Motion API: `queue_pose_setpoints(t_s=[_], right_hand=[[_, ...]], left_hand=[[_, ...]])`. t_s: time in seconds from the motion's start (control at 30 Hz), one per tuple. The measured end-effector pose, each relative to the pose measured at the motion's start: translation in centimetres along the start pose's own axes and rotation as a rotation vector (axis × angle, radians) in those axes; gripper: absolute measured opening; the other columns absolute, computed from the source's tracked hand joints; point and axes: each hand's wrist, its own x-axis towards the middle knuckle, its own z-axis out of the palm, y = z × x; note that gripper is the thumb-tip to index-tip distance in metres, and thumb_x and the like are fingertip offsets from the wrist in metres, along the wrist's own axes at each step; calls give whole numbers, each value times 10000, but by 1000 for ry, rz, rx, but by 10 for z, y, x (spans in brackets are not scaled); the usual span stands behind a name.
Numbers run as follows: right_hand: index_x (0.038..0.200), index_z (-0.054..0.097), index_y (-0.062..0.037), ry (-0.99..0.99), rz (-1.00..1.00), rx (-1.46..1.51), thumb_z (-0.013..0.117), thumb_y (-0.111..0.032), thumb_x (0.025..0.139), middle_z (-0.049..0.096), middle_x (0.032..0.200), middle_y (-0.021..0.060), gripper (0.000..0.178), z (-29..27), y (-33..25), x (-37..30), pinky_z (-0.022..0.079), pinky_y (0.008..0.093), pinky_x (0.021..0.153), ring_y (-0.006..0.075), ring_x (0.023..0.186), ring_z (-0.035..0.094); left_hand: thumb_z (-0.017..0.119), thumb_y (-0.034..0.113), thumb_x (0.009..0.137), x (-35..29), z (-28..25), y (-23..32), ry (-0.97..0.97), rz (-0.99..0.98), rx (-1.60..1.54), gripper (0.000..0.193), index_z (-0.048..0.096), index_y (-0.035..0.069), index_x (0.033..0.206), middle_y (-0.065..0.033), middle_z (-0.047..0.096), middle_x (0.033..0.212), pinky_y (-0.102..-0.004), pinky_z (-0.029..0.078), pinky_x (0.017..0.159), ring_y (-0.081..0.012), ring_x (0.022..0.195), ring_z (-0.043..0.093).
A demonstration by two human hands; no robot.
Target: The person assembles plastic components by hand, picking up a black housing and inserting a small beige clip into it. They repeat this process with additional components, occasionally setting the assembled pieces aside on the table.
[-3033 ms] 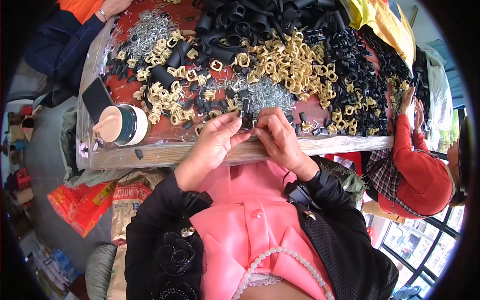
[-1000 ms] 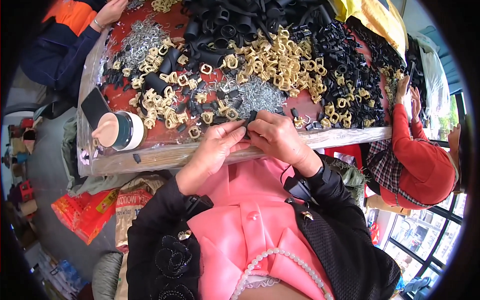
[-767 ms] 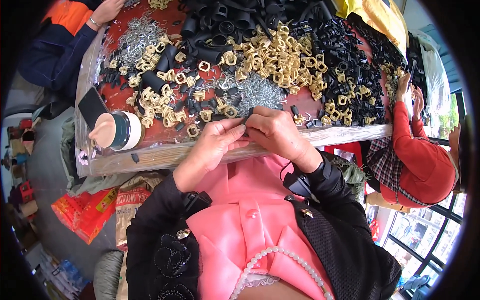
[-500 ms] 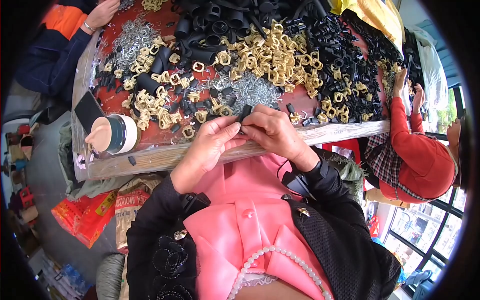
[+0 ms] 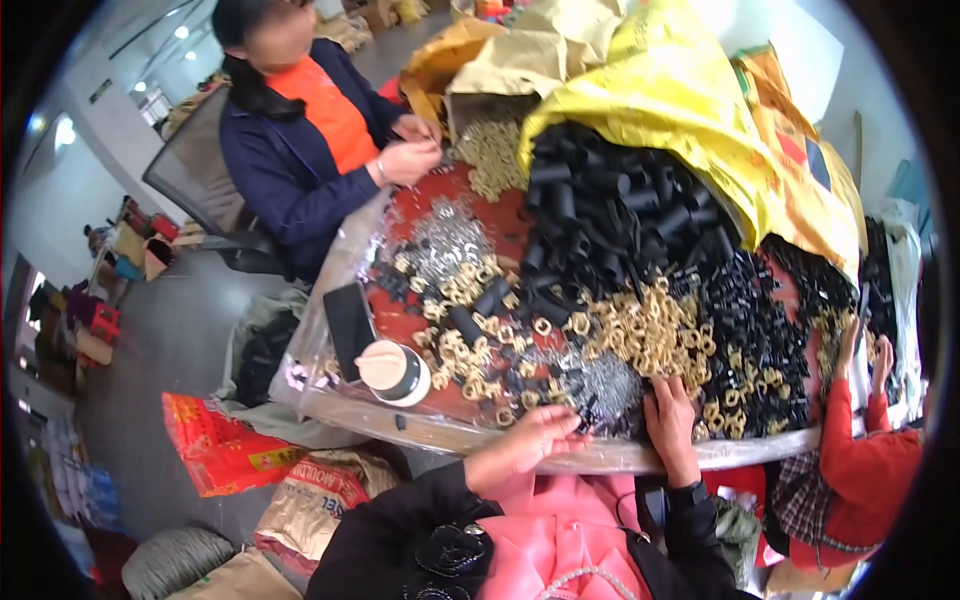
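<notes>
Item one, black part [image 5: 586, 414]: being held above the near edge of the red table [image 5: 432, 190], at the far right end of the left hand [image 5: 535, 437]; its long axis is apparently being slanted from near left to far right, though its small outline is being blurred. Left hand: thumb and fingertips being pressed together on the part, the hand being aimed rightward from the near left, the wooden edge [image 5: 620, 460] being crossed by it. Item two, right hand [image 5: 670, 415]: being placed well to the right of the part, with a gap being left between; its fingers are being pointed to the far side, slightly bent and a little parted, and are being set against the near fringe of the beige rings [image 5: 650, 330]. Whether a ring is being gripped there cannot be made out, the tips being lost among the rings. Relation of note: the rings are being located to the far right of the black part, directly beyond the right fingers, so the right hand is being ranked as the nearer one. Item three, silver hooks [image 5: 603, 385]: being heaped between the two hands, just beyond the part. Item four, black clips [image 5: 755, 335]: being spread to the right of the rings. Item five, black tubes [image 5: 610, 215]: being piled at the far side. Item six, lidded cup [image 5: 408, 378]: being stood at the near left, just beside a phone [image 5: 348, 328].
</notes>
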Motion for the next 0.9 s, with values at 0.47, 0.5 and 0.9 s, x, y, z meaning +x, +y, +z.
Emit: queue_pose_setpoints(t_s=[0.47, 0.5, 0.9], right_hand=[[774, 514, -39, 5, -26, 79, 573, -59, 673, 508, 745, 125, 118, 3, -4, 13, 412, 379, 579, 310, 688, 512], [767, 515, -39, 1, -21, 91, 572, -58, 673, 508, 738, 126, 111, 3, -3, 12, 411, 380, 578, 312, 683, 513], [756, 518, -37, 19, -5, 136, 569, -52, 680, 515, 713, 128, 93, 1, -2, 10, 413, 387, 553, 319, 647, 521]], left_hand=[[464, 88, 845, 2, 1, 15, 8, 9, 13, 233, 425, -23, 1046, -133, 534, 982, -314, 470, 784, -259, 918, 552], [465, 89, 844, 3, -1, 13, -9, 11, 10, 233, 426, -22, 1045, -132, 533, 984, -314, 470, 785, -260, 918, 552], [471, 89, 841, 1, 0, 8, 4, 17, -26, 222, 439, -10, 1038, -145, 536, 997, -322, 470, 786, -264, 924, 552]])
